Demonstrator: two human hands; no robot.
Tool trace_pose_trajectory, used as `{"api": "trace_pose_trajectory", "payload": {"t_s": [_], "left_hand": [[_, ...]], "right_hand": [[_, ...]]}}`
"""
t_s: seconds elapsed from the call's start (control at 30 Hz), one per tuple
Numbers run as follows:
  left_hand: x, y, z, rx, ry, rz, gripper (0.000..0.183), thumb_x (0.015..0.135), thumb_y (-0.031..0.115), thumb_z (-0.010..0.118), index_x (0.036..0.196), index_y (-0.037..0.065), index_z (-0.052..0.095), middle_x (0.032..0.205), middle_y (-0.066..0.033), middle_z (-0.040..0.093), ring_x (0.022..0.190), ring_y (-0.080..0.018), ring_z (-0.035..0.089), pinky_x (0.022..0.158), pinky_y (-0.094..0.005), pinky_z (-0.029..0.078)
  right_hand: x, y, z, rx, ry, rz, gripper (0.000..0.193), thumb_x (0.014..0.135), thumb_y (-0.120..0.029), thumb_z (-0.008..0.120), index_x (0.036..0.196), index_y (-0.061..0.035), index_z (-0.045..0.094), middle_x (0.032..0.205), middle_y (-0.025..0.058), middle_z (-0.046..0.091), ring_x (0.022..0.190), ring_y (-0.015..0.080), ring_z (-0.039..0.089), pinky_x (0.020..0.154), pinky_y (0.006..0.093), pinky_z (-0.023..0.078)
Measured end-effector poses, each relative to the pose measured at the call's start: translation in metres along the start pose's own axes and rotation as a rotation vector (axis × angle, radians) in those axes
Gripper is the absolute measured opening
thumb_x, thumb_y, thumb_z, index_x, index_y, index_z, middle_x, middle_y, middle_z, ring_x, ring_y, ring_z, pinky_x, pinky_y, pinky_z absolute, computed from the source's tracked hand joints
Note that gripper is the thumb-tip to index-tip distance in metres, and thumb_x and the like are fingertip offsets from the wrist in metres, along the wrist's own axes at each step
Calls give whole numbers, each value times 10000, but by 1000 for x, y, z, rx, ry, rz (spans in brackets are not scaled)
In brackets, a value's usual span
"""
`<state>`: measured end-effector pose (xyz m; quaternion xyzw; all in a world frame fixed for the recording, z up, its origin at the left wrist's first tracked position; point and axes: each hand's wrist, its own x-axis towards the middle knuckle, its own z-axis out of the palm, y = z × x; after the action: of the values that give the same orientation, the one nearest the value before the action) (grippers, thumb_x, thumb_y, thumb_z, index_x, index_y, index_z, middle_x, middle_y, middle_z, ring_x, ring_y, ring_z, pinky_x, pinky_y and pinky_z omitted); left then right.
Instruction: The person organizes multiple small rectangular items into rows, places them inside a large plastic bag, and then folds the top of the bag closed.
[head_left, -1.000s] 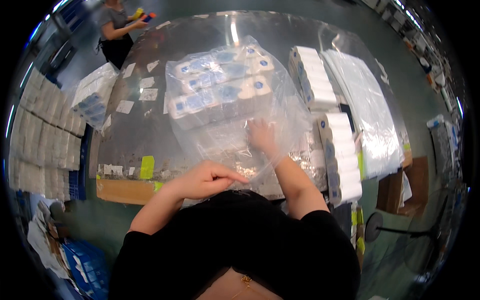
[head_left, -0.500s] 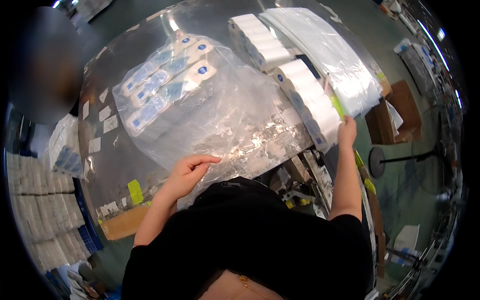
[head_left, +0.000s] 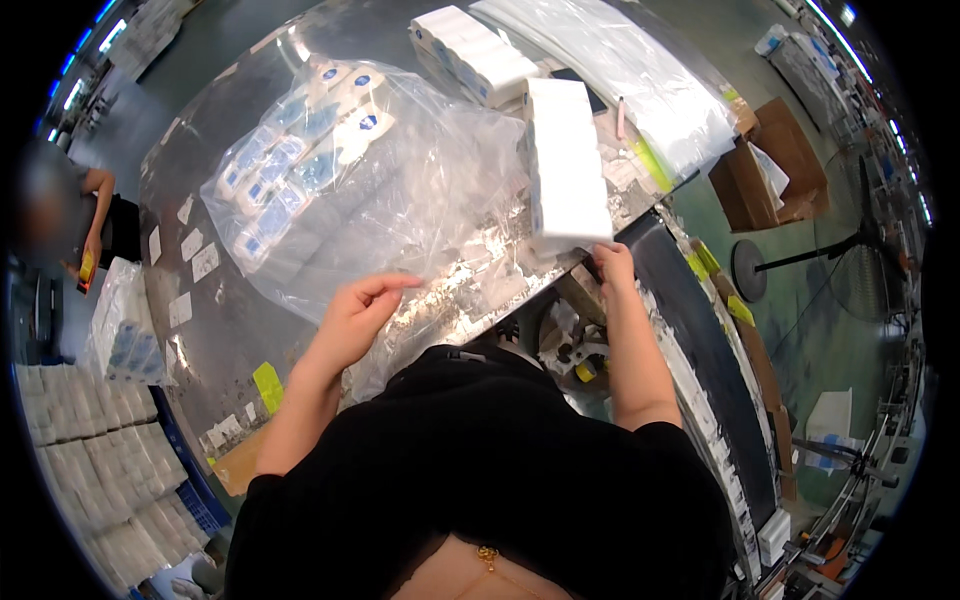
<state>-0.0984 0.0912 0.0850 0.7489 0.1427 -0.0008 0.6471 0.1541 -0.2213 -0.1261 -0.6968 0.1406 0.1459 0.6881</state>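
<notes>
My left hand [head_left: 352, 318] is closed at the near edge of a large clear plastic bag [head_left: 400, 220], its fingers curled in a pinch on the film. Inside the bag, several white packs [head_left: 330, 140] with blue labels lie side by side at the far left. My right hand [head_left: 614, 268] grips the near end of a long white pack of paper rolls [head_left: 568, 165], at its right corner. That pack lies on the table right of the bag. A second pack of paper rolls [head_left: 470, 52] rests just beyond it.
Flat clear bags [head_left: 620, 75] are stacked at the table's far right, near a pink pen-like stick [head_left: 620, 118]. Right of the table are a dark conveyor belt [head_left: 690, 330], an open cardboard box [head_left: 770, 165] and a fan [head_left: 865, 270]. Wrapped packs [head_left: 105, 440] fill the left; another person [head_left: 92, 215] stands there.
My right hand has moved left, bringing the near end of the pack with it, so the pack has turned and slid toward the bag. My left hand keeps its place at the bag.
</notes>
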Motion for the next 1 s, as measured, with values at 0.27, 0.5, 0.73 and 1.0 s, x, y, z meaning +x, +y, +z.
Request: {"api": "trace_pose_trajectory", "payload": {"t_s": [0.27, 0.5, 0.73, 1.0], "left_hand": [[-3, -2, -8, 31, -15, 43, 244, 838, 45, 483, 1029, 21, 632, 654, 105, 450, 587, 7, 342, 533, -167, 265], [-15, 5, -8, -23, -35, 3, 240, 856, 52, 486, 1050, 12, 621, 769, 55, 545, 692, -24, 420, 615, -195, 349], [-15, 11, -10, 33, -25, 45, 235, 850, 62, 492, 1033, 16, 631, 788, 48, 567, 691, -19, 436, 629, -184, 359], [-17, 24, -23, -125, 17, 105, 242, 856, 67, 489, 1049, 26, 629, 857, 29, 589, 754, -33, 472, 689, -188, 385]], "right_hand": [[-103, 35, -7, -28, -346, 170, 107, 727, -32, 605, 792, -69, 528, 679, 20, 555, 562, 98, 477, 519, 218, 388], [-152, 40, -32, 332, -260, 298, 480, 819, -162, 540, 1267, -94, 382, 1073, 111, 550, 966, 208, 553, 703, 359, 494], [-120, 37, 5, 565, -434, 313, 656, 673, -210, 621, 1242, 30, 401, 1148, 219, 528, 1038, 366, 526, 920, 465, 425], [-165, -65, -42, 585, -733, 653, 568, 757, -302, 541, 1238, -17, 444, 1135, 162, 552, 1014, 320, 546, 885, 422, 451]]}}
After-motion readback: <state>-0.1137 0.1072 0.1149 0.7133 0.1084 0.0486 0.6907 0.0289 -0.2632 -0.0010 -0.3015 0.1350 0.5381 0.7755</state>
